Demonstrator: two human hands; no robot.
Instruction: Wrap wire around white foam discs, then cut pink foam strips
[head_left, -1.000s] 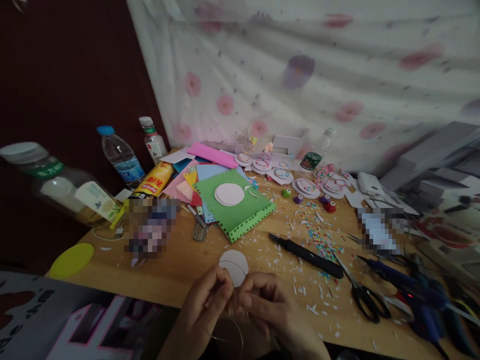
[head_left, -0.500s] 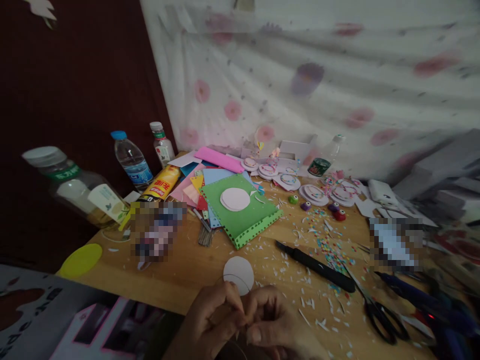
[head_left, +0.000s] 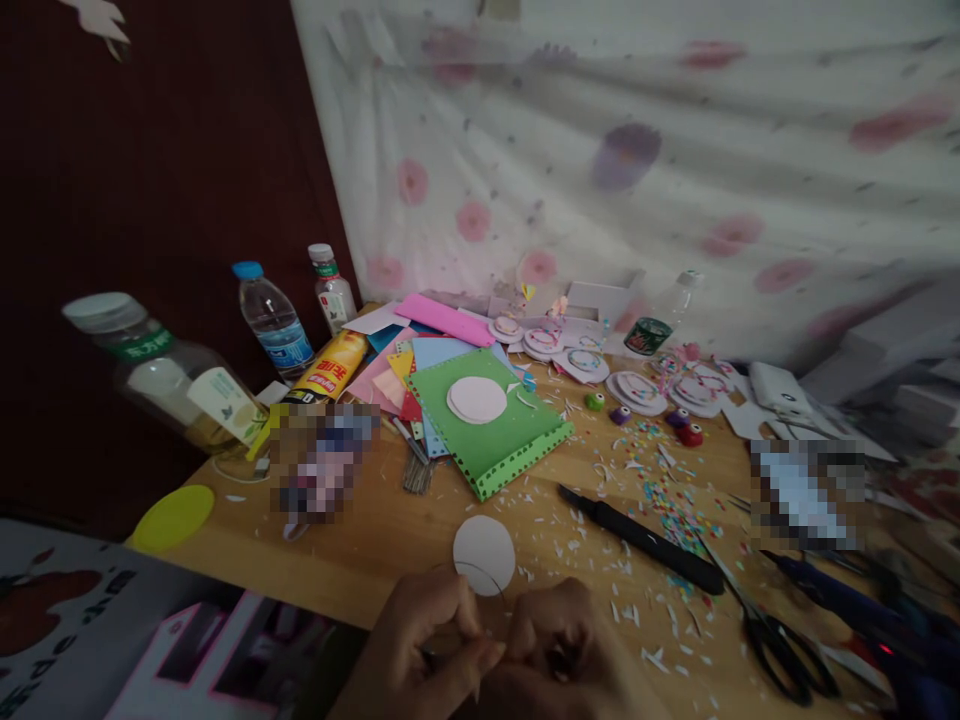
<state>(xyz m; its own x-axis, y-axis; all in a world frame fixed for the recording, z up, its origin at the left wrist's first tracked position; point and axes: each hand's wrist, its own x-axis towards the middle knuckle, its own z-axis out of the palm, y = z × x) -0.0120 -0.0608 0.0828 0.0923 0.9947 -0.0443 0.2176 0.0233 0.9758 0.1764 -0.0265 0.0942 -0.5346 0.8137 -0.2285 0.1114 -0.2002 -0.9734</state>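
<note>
Close to the table's front edge, my left hand [head_left: 435, 640] is closed in a pinch on a thin wire [head_left: 491, 577]. The wire curves up in an arc over a white paper disc [head_left: 484, 548] lying flat on the wood. Beside it my right hand [head_left: 562, 645] is also closed, fingers curled, its fingertips close to the left ones. It appears to grip the other part of the wire, though the fingers partly hide this. Behind the disc, a green folder of paper [head_left: 517, 440] carries more white discs [head_left: 476, 399].
A black craft knife [head_left: 645, 545], black-handled scissors [head_left: 784, 650] and a glue gun [head_left: 840, 600] lie right, among paper scraps and confetti. Beaded wire rings on white discs [head_left: 636, 392] stand behind. Bottles [head_left: 274, 325], a yellow chip can [head_left: 330, 368] and a yellow lid [head_left: 174, 517] are left.
The fingertips of my two hands have drawn slightly apart, and the right hand has turned more closed. The view has shifted a little to the left; things on the table stay where they were.
</note>
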